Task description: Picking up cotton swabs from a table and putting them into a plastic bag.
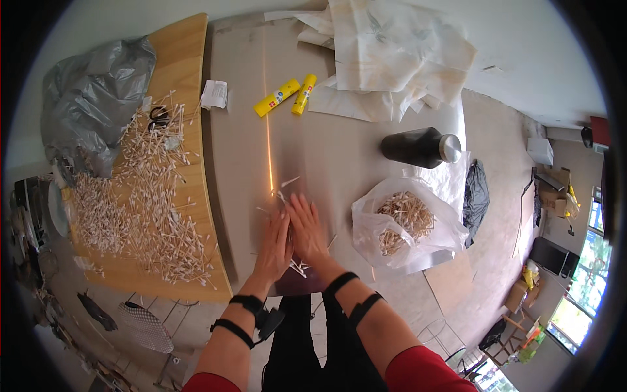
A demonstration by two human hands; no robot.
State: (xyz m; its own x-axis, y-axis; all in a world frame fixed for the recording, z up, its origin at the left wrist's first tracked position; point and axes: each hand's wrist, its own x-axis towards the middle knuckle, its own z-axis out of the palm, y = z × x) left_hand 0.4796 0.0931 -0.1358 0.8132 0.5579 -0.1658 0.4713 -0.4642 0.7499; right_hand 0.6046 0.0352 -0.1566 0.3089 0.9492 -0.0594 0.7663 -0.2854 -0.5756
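My left hand [277, 240] and my right hand [308, 230] lie side by side on the grey metal table [241, 157], close together with their fingers stretched out forward. A few loose cotton swabs [299, 266] show between my wrists. More swab tips stick out just beyond my fingertips. Whatever lies under my palms is hidden. To the right stands an open white plastic bag [369, 219] filled with a heap of cotton swabs [408, 222]. On the left, a wooden board [186, 72] carries a large spread of loose cotton swabs [163, 242].
Two yellow glue sticks [277, 98] lie ahead of my hands, near a small white paper [214, 94]. A black bottle [418, 147] lies on its side at the right. Whitish sheets [398, 49] cover the far end. A grey plastic bag [98, 91] and black scissors [158, 117] rest on the board.
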